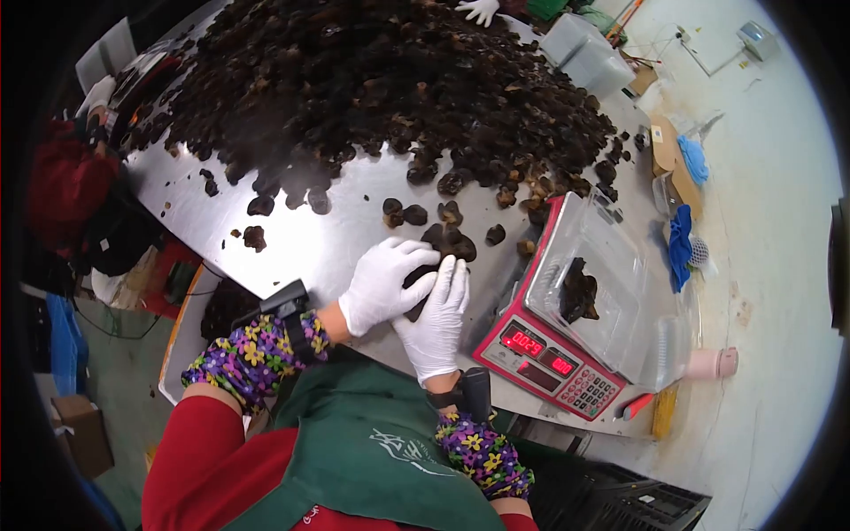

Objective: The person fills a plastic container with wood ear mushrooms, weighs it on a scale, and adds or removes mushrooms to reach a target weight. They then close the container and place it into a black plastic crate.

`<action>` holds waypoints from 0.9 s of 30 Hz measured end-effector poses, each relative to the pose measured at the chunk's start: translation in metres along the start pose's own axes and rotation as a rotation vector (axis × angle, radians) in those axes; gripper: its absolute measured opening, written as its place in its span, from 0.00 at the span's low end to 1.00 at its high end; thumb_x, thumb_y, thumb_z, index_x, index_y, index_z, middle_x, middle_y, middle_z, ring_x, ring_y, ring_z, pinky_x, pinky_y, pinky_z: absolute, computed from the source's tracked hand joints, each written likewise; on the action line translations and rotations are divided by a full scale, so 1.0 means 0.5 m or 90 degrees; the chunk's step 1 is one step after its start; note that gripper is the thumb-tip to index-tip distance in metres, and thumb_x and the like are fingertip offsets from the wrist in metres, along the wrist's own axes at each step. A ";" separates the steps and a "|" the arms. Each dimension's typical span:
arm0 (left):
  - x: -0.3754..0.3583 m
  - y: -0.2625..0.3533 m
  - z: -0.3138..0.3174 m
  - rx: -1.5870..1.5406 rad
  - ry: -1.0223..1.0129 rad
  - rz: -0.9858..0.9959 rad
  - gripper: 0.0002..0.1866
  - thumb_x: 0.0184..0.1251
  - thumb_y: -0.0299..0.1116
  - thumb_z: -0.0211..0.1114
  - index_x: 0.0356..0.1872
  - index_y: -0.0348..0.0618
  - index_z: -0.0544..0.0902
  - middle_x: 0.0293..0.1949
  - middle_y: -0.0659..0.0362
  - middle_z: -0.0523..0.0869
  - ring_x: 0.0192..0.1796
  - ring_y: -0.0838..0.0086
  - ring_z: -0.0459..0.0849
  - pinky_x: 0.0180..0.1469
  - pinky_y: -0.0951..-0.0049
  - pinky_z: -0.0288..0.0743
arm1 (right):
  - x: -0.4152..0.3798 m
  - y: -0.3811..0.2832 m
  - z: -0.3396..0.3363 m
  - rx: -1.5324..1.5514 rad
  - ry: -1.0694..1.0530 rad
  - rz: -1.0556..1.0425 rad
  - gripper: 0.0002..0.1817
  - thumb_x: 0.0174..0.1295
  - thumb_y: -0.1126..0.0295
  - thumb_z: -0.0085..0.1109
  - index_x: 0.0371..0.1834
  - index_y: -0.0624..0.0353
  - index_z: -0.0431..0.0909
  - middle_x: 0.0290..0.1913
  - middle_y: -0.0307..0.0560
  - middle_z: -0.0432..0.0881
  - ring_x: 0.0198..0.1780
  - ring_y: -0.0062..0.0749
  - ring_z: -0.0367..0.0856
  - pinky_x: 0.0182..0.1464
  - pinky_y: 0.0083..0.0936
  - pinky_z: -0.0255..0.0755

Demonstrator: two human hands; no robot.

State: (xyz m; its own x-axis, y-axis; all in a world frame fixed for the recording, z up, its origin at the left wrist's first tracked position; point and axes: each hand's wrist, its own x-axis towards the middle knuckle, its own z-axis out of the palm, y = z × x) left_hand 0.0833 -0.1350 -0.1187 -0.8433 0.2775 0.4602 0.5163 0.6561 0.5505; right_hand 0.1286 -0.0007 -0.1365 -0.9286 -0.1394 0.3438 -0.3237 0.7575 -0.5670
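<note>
My left hand (382, 285) and my right hand (436, 320), both in white gloves, meet at the near side of the metal table (310, 252). Between them they grip a dark brown, lumpy piece (416, 281), mostly hidden by the fingers. Just beyond the fingertips lies another dark brown piece (453, 242), with a few smaller ones around it. To the right of my hands stands a red digital scale (551, 365) with lit red digits. A clear plastic tray (611, 257) rests on it, with one dark piece (579, 290) inside.
A large heap of dark brown pieces (381, 80) covers the far table. Across it, another person's white-gloved hand (479, 11) touches the heap. At the back right stand clear plastic bins (586, 55). Near the right edge are a pink cup (713, 363) and a blue cloth (680, 248).
</note>
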 end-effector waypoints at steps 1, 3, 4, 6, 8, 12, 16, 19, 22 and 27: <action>-0.014 0.011 0.008 -0.070 0.049 -0.067 0.15 0.64 0.40 0.68 0.48 0.47 0.87 0.50 0.56 0.88 0.52 0.58 0.85 0.53 0.61 0.79 | -0.002 -0.006 0.000 0.005 -0.001 0.001 0.63 0.43 0.65 0.79 0.81 0.67 0.47 0.77 0.72 0.53 0.75 0.70 0.57 0.77 0.54 0.55; -0.029 0.043 0.020 -0.187 0.189 -0.159 0.08 0.62 0.31 0.69 0.41 0.43 0.88 0.43 0.54 0.89 0.43 0.58 0.88 0.49 0.64 0.81 | -0.013 -0.012 -0.001 0.002 0.002 -0.019 0.60 0.44 0.70 0.76 0.81 0.67 0.49 0.76 0.71 0.55 0.71 0.67 0.61 0.75 0.52 0.58; -0.035 0.051 0.026 -0.252 0.210 -0.221 0.07 0.63 0.29 0.69 0.41 0.41 0.88 0.41 0.53 0.89 0.42 0.60 0.88 0.48 0.66 0.82 | -0.016 -0.016 -0.004 0.003 -0.002 -0.031 0.58 0.45 0.73 0.74 0.81 0.67 0.50 0.75 0.70 0.56 0.70 0.67 0.63 0.73 0.51 0.60; -0.044 0.056 0.033 -0.301 0.210 -0.305 0.07 0.65 0.29 0.68 0.41 0.40 0.87 0.39 0.53 0.89 0.41 0.63 0.89 0.46 0.68 0.81 | -0.020 -0.012 -0.006 0.047 -0.019 -0.034 0.57 0.45 0.74 0.74 0.81 0.67 0.51 0.74 0.69 0.59 0.68 0.67 0.64 0.71 0.49 0.62; -0.041 0.044 0.038 -0.396 0.206 -0.371 0.06 0.69 0.29 0.67 0.41 0.37 0.87 0.36 0.57 0.90 0.39 0.74 0.86 0.44 0.72 0.80 | -0.018 -0.007 0.008 0.120 0.036 -0.054 0.56 0.44 0.72 0.75 0.79 0.65 0.53 0.71 0.68 0.62 0.66 0.66 0.66 0.71 0.48 0.63; -0.014 0.057 0.005 -0.517 0.188 -0.456 0.05 0.72 0.28 0.66 0.39 0.37 0.87 0.33 0.64 0.87 0.38 0.83 0.81 0.42 0.80 0.76 | -0.001 -0.021 -0.001 0.135 0.067 -0.059 0.54 0.47 0.67 0.77 0.78 0.63 0.56 0.70 0.68 0.63 0.65 0.66 0.68 0.69 0.49 0.66; 0.066 0.148 -0.060 -0.558 0.203 -0.370 0.05 0.72 0.28 0.65 0.39 0.36 0.86 0.34 0.64 0.86 0.38 0.83 0.80 0.43 0.79 0.76 | 0.050 -0.066 -0.127 0.146 0.157 -0.142 0.54 0.47 0.70 0.77 0.78 0.63 0.55 0.70 0.67 0.62 0.67 0.67 0.68 0.67 0.48 0.69; 0.158 0.260 -0.082 -0.532 0.189 -0.254 0.07 0.72 0.28 0.65 0.40 0.35 0.86 0.34 0.61 0.87 0.39 0.82 0.82 0.45 0.77 0.76 | 0.087 -0.057 -0.252 0.072 0.209 -0.173 0.53 0.46 0.71 0.76 0.78 0.64 0.56 0.70 0.68 0.62 0.68 0.65 0.67 0.69 0.48 0.66; 0.237 0.316 -0.019 -0.529 0.151 -0.146 0.08 0.71 0.30 0.66 0.40 0.34 0.86 0.33 0.58 0.87 0.38 0.81 0.82 0.43 0.76 0.77 | 0.106 0.011 -0.365 0.012 0.219 -0.181 0.52 0.45 0.71 0.76 0.76 0.65 0.58 0.67 0.67 0.65 0.67 0.63 0.67 0.71 0.48 0.64; 0.285 0.354 0.140 -0.437 0.074 -0.119 0.07 0.71 0.30 0.65 0.40 0.36 0.84 0.33 0.59 0.86 0.39 0.75 0.83 0.43 0.73 0.76 | 0.090 0.147 -0.450 -0.028 0.126 -0.084 0.51 0.47 0.65 0.79 0.75 0.63 0.60 0.66 0.63 0.67 0.67 0.59 0.69 0.70 0.46 0.66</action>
State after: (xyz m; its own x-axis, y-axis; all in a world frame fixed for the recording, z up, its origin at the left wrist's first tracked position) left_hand 0.0441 0.0696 -0.0043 -0.9250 0.1024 0.3658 0.3745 0.0853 0.9233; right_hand 0.1038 0.1925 0.0058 -0.8235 -0.1143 0.5556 -0.4278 0.7684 -0.4760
